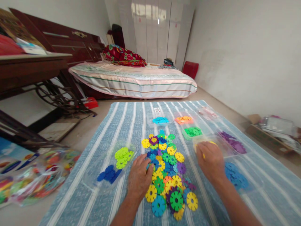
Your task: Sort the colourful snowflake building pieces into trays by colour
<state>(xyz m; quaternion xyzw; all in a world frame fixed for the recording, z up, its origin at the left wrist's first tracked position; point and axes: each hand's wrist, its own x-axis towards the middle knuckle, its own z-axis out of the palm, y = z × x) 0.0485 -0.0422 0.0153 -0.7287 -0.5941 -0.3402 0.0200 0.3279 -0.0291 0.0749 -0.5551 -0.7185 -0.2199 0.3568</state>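
A mixed pile of flat plastic snowflake discs [166, 171] in yellow, green, blue, purple and orange lies on a blue striped cloth [131, 122]. My left hand [139, 175] rests at the pile's left edge, fingers curled onto a blue disc. My right hand [209, 160] is to the right of the pile, over a clear bag with yellow discs [213, 143], its fingers closed on a yellow piece. Sorted clear bags hold lime discs [122, 155], dark blue discs [109, 174], cyan discs [160, 120], orange discs [183, 119], green discs [193, 131], purple discs [231, 142] and blue discs [235, 177].
A bag of colourful toys [35, 175] lies on the floor at left, under a dark wooden table [30, 67]. A bed [134, 80] stands behind the cloth, a red box [190, 69] by the wall, and a cardboard box [272, 131] at right.
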